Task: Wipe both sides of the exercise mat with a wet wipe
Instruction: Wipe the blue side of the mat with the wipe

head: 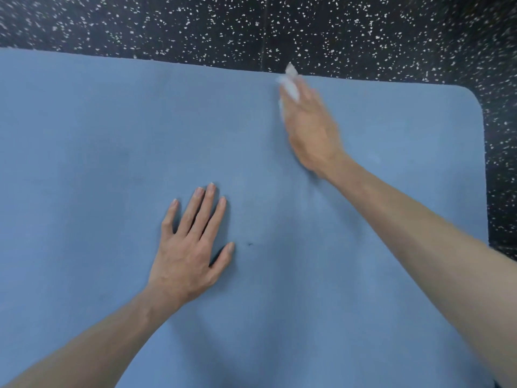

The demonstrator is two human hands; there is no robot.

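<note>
I take this for a gym or home workout room. The floor (363, 29) is black rubber flecked with white, the sort laid in exercise spaces, with a thin seam between tiles. A blue exercise mat (98, 135) with a rounded corner lies flat on it, filling most of my view.

Right hand (312, 127), wet wipe (289, 82) motion-blurred

left hand (190, 247) flat on blue exercise mat (84, 163) | right hand (313, 133) blurred, holds white wet wipe (289, 85) near mat's far edge | black speckled floor (363, 32)
</note>
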